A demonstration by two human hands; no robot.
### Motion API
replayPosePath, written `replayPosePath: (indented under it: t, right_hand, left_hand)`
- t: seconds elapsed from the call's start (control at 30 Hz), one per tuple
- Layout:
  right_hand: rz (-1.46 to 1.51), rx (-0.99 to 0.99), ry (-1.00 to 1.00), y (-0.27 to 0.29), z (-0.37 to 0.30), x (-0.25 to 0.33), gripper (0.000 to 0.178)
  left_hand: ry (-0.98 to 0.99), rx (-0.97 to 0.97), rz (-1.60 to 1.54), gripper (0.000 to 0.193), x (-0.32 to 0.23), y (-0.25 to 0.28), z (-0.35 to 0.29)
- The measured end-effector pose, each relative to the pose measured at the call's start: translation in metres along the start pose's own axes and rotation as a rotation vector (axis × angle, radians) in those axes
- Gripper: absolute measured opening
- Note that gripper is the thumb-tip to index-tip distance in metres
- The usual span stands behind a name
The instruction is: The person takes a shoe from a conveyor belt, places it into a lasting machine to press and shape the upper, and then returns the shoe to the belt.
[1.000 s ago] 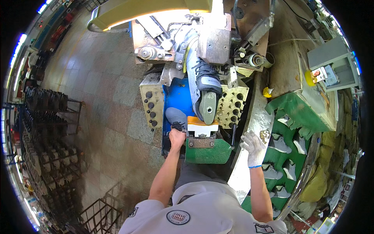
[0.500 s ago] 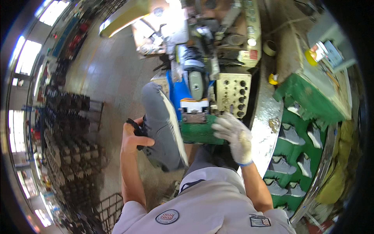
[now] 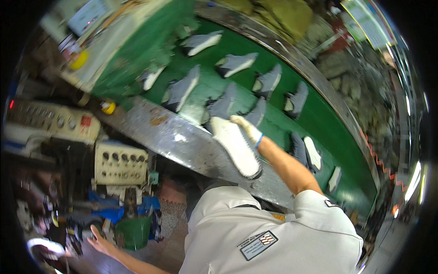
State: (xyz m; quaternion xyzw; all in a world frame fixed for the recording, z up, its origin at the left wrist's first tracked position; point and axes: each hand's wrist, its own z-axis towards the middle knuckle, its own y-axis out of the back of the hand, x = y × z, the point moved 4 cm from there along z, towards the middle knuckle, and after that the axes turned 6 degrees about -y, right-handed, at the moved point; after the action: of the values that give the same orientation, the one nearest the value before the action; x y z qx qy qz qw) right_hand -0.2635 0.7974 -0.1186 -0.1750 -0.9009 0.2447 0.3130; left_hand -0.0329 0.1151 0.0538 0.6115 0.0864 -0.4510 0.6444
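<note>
My right hand [image 3: 247, 129], in a white glove, has its fingers closed at one end of a grey shoe [image 3: 235, 147]. This shoe is tilted with its white underside facing up, above the metal edge beside the green conveyor. Part of my grip is hidden behind it. Other grey shoes [image 3: 222, 102] lie on the green conveyor [image 3: 278, 118] just beyond that hand. Down at the lower left, my left hand [image 3: 99, 241] is bare, with fingers apart and nothing in it. It is beside the machine, close to a green piece [image 3: 133, 232].
A cream control panel [image 3: 121, 164] with black knobs stands on the machine at left. The metal ledge [image 3: 178, 137] runs between machine and conveyor. A green-covered stand [image 3: 132, 59] rises over the conveyor's far left. Piled dark items [image 3: 351, 86] are past the belt.
My view has swung right, from the machine to the conveyor. My left hand, which held a grey shoe, is now free. My gloved right hand, free before, now grips a shoe over the ledge.
</note>
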Motion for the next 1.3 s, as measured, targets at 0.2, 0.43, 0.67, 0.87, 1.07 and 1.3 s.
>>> replayPosePath:
  t: [0.2, 0.43, 0.67, 0.87, 1.07, 1.3]
  right_hand:
    - [-1.531, -1.002, -0.385, 0.169, -0.157, 0.125, 0.087]
    - [-0.356, -1.073, 0.235, 0.272, 0.039, -0.058, 0.085]
    - [0.221, -0.190, 0.177, 0.129, 0.009, -0.067, 0.044]
    - [0.625, 0.804, -0.349, -0.211, -0.033, -0.096, 0.091]
    - [0.101, 0.639, -0.484, -0.377, 0.030, -0.198, 0.052]
    - [-0.322, 0.620, -0.431, -0.537, 0.036, -0.286, 0.042]
  left_hand:
    - [-0.075, -0.119, 0.540, 0.076, 0.018, -0.020, 0.019]
    - [-0.293, -0.088, 0.365, 0.066, 0.086, 0.015, 0.059]
    - [0.058, 0.172, 0.018, 0.044, 0.165, 0.096, 0.010]
    - [0.064, 0.486, -0.560, 0.042, -0.068, -0.028, -0.051]
    - [0.316, 0.818, -0.878, 0.029, -0.101, -0.051, -0.023]
    - [0.518, 0.219, -0.862, 0.028, 0.042, 0.027, 0.044]
